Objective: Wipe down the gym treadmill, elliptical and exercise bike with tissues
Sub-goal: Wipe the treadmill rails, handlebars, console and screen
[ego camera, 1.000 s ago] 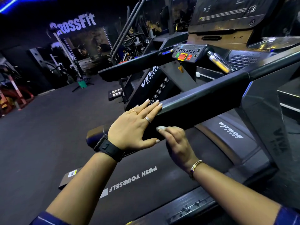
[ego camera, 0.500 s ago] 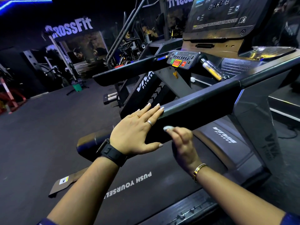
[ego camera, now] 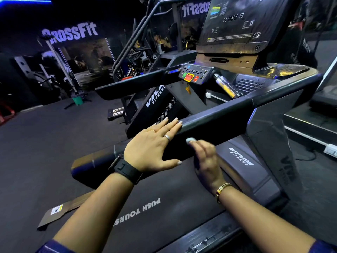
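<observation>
A black treadmill fills the view, its belt (ego camera: 164, 198) printed "PUSH YOURSELF". My left hand (ego camera: 153, 145) lies flat with straight fingers on the near end of the right handrail (ego camera: 218, 121). My right hand (ego camera: 206, 161) is just below that rail and slightly blurred. Its thumb tip touches the rail's side face and its fingers curl out of sight underneath. No tissue shows in either hand. The button panel (ego camera: 193, 74) and the dark screen (ego camera: 235, 24) stand beyond the rail.
The left handrail (ego camera: 131, 84) runs across the middle of the view. A bottle (ego camera: 226, 85) lies in the console tray. Another machine with slanted rails (ego camera: 138, 42) stands behind. A green bucket (ego camera: 77, 100) sits on the dark floor at the left.
My left hand stays flat on the rail end. My right hand has shifted slightly under the rail, and my view has turned a little to the right.
</observation>
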